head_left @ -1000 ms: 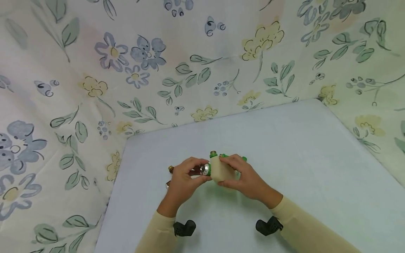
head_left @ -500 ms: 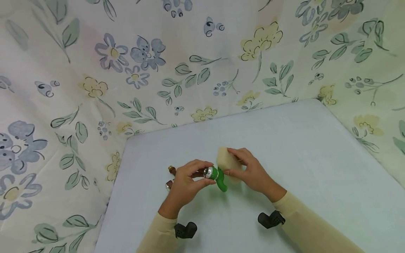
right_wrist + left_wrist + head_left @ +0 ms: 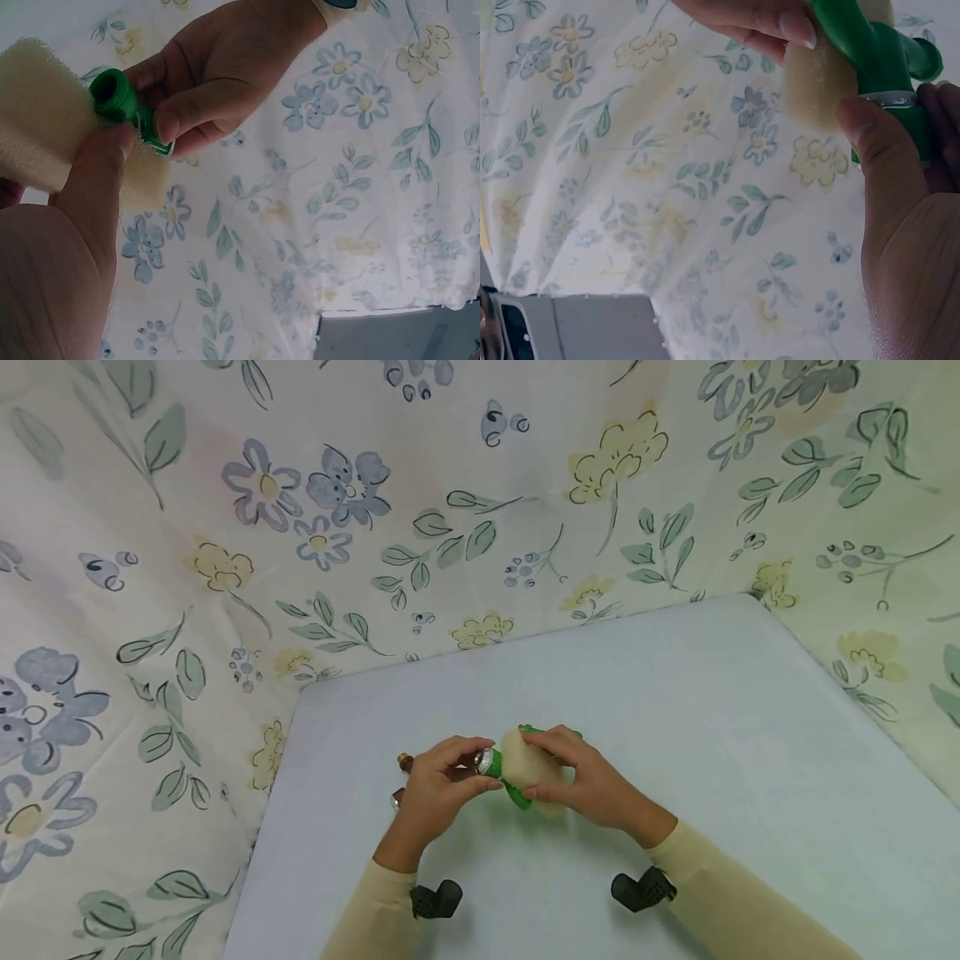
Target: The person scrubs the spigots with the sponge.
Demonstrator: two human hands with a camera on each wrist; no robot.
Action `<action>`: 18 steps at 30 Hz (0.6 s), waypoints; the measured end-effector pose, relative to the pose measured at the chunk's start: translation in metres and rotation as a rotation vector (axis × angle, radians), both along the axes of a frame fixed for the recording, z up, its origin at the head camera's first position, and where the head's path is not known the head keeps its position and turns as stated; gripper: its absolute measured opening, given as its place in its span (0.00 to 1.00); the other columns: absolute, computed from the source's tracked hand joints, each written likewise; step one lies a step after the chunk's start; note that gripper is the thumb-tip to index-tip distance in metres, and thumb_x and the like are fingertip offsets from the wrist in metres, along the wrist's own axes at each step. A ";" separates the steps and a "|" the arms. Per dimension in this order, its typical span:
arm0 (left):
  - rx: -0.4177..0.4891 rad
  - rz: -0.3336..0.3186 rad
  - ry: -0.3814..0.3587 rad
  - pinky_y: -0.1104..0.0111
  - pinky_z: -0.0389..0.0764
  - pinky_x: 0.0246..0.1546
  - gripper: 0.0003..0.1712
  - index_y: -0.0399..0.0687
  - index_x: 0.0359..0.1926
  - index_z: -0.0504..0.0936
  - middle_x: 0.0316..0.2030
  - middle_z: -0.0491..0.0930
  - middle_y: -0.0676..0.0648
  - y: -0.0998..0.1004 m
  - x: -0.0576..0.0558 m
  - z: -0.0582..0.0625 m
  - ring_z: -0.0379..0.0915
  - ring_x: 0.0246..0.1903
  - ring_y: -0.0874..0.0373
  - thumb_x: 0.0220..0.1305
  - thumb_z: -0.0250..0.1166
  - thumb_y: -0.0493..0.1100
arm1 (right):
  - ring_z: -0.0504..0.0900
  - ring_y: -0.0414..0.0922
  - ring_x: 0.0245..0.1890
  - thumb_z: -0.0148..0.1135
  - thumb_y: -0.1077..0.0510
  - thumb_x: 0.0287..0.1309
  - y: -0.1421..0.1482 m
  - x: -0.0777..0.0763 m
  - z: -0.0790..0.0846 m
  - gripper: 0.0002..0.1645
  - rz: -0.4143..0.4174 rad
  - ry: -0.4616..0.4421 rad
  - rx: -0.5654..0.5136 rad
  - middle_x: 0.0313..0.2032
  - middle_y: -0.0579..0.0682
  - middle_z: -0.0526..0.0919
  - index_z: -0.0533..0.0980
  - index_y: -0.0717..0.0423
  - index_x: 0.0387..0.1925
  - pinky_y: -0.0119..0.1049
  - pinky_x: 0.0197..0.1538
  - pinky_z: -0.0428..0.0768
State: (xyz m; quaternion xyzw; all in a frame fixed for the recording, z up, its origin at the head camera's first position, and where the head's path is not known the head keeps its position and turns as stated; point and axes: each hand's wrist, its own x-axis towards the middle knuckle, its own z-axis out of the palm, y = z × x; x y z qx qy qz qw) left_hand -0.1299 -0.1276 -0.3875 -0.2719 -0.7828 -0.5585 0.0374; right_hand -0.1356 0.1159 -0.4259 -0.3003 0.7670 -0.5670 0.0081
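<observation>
In the head view my left hand [image 3: 442,785] pinches a green plastic tap [image 3: 491,762] at its end with a silver band. Its curved spout [image 3: 517,797] points down and to the right. My right hand [image 3: 588,781] grips a cream sponge [image 3: 528,760] that is pressed against the tap and covers part of it. The left wrist view shows the left thumb beside the silver ring on the tap [image 3: 889,64], with the sponge [image 3: 817,90] behind. In the right wrist view the right thumb lies along the sponge [image 3: 37,112], near the tap's open round end [image 3: 109,90].
Just behind my left hand lie brown pieces, one with a gold tip [image 3: 406,763] and one with a silver end [image 3: 398,797]. A green piece [image 3: 577,733] shows beyond my right hand. The white table [image 3: 675,693] meets a floral cloth [image 3: 420,527] at its back.
The sponge has swung from the tap's far side half a second ago back left and down onto its body. The tap has tilted in the left hand, and its spout is now partly covered.
</observation>
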 end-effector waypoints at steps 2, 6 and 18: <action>0.001 0.008 -0.009 0.63 0.82 0.40 0.25 0.38 0.51 0.80 0.42 0.78 0.43 -0.001 -0.001 -0.001 0.77 0.40 0.51 0.49 0.74 0.31 | 0.68 0.50 0.52 0.72 0.58 0.53 -0.001 0.004 0.007 0.39 0.012 0.015 0.006 0.51 0.50 0.72 0.68 0.55 0.65 0.52 0.49 0.75; -0.015 0.045 -0.005 0.63 0.82 0.38 0.24 0.41 0.50 0.81 0.41 0.78 0.44 -0.001 -0.001 -0.002 0.76 0.39 0.51 0.50 0.74 0.32 | 0.69 0.51 0.51 0.72 0.59 0.52 -0.002 0.008 0.014 0.39 0.041 0.032 0.022 0.53 0.51 0.72 0.67 0.57 0.65 0.52 0.45 0.75; -0.002 0.048 -0.010 0.63 0.82 0.39 0.23 0.41 0.50 0.80 0.42 0.78 0.44 0.000 -0.001 -0.004 0.77 0.40 0.52 0.51 0.74 0.32 | 0.70 0.50 0.50 0.73 0.58 0.51 -0.004 0.003 -0.005 0.41 0.039 0.021 0.012 0.54 0.50 0.71 0.66 0.55 0.66 0.52 0.47 0.75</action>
